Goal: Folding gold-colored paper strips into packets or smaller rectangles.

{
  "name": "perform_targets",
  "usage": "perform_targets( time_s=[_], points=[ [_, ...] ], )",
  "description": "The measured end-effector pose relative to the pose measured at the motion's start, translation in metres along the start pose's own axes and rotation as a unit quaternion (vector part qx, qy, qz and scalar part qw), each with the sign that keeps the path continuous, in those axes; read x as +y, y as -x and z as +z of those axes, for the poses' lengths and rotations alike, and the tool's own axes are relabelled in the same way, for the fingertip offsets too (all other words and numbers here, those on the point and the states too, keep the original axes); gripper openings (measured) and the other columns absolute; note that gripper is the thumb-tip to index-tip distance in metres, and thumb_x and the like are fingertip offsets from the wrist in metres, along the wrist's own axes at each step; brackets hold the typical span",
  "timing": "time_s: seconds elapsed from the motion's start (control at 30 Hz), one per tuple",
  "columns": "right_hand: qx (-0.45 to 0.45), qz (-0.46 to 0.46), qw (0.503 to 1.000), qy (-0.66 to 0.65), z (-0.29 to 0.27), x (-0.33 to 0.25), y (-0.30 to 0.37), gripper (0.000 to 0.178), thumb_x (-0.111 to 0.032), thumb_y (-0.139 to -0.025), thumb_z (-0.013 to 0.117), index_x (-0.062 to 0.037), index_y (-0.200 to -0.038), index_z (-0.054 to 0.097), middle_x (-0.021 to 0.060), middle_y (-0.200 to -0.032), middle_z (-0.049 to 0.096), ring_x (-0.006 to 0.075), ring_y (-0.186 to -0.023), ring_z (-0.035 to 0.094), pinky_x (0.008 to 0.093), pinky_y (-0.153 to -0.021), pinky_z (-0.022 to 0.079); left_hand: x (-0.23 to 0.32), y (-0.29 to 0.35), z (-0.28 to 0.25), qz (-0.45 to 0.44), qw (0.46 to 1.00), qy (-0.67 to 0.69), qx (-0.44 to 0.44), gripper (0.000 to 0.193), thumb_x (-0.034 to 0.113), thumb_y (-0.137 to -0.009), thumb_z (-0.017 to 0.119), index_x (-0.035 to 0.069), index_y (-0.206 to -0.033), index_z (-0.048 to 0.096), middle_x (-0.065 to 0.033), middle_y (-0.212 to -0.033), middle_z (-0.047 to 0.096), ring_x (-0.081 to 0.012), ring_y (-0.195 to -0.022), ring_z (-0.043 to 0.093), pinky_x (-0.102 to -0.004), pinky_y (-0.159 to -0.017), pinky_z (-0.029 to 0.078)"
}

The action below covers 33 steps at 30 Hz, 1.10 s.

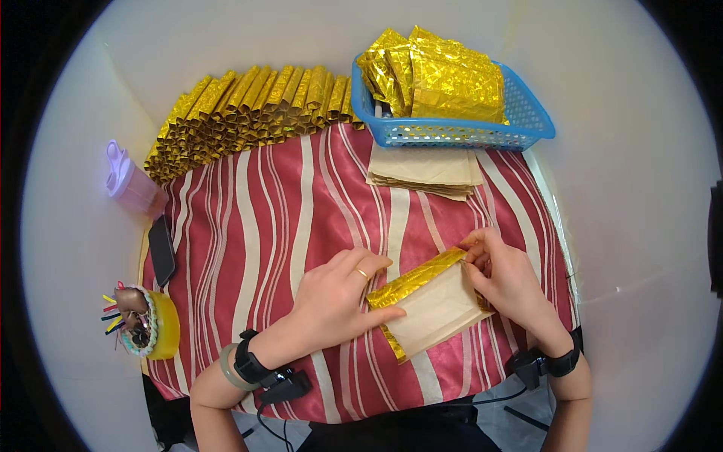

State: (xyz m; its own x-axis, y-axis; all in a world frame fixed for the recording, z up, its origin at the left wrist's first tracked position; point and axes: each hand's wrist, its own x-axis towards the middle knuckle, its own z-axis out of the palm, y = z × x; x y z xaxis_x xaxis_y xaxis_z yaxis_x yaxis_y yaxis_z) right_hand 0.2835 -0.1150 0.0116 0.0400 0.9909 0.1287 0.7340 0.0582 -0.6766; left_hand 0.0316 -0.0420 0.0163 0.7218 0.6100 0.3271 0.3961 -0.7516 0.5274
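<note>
In front of me on the striped cloth lies a rectangular sheet of tan paper (437,310) backed with gold foil, its far edge folded over as a gold strip (410,282). My right hand (506,276) pinches the far right corner of this sheet between thumb and bent fingers. At the sheet's left end is my left hand (331,300), open, wearing a ring. Its thumb rests on the paper, while its other fingers stretch out beyond the foil's left corner. What lies under the sheet is hidden.
Rolled gold foil tubes (256,105) are piled at the back left. A blue basket (459,137) with gold foil packs (456,75) stands behind a stack of tan paper (425,169). Along the left edge are a purple cup (134,184), a black phone (161,250) and a yellow container (165,325).
</note>
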Motion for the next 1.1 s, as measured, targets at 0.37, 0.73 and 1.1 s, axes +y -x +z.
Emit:
perform_targets(
  time_s=[0.37, 0.73, 1.1],
  points=[
    [-0.007, -0.026, 0.995, 0.101, 0.008, -0.006, -0.016, 0.017, -0.018, -0.082, 0.067, -0.0040, -0.089, 0.061, 0.0106, -0.079, 0.067, 0.0291, -0.071, 0.067, 0.0398, -0.062, 0.052, -0.017, 0.008, 0.014, -0.029, 0.999, 0.003, 0.028, 0.014, 0.013, -0.076, 0.074, 0.006, -0.087, 0.069, -0.0058, -0.082, 0.063, -0.0241, -0.075, 0.060, -0.0347, -0.063, 0.049],
    [0.005, 0.021, 0.999, 0.025, 0.006, 0.002, -0.019, 0.011, -0.013, -0.080, 0.063, -0.0025, -0.084, 0.062, 0.0107, -0.078, 0.066, 0.0267, -0.068, 0.066, 0.0378, -0.063, 0.052, -0.012, 0.019, -0.003, -0.179, 0.984, 0.013, -0.005, 0.017, 0.011, -0.075, 0.070, 0.005, -0.090, 0.066, -0.0041, -0.078, 0.061, -0.0207, -0.078, 0.057, -0.0332, -0.068, 0.047],
    [-0.041, 0.002, 0.993, 0.112, 0.005, -0.008, -0.018, 0.029, -0.023, -0.075, 0.077, -0.0034, -0.088, 0.061, 0.0098, -0.087, 0.065, 0.0278, -0.075, 0.065, 0.0376, -0.065, 0.051, -0.002, 0.015, 0.005, -0.135, 0.988, -0.071, -0.007, 0.024, 0.020, -0.075, 0.074, 0.004, -0.091, 0.064, -0.0055, -0.084, 0.060, -0.0251, -0.084, 0.054, -0.0364, -0.074, 0.045]
  ],
)
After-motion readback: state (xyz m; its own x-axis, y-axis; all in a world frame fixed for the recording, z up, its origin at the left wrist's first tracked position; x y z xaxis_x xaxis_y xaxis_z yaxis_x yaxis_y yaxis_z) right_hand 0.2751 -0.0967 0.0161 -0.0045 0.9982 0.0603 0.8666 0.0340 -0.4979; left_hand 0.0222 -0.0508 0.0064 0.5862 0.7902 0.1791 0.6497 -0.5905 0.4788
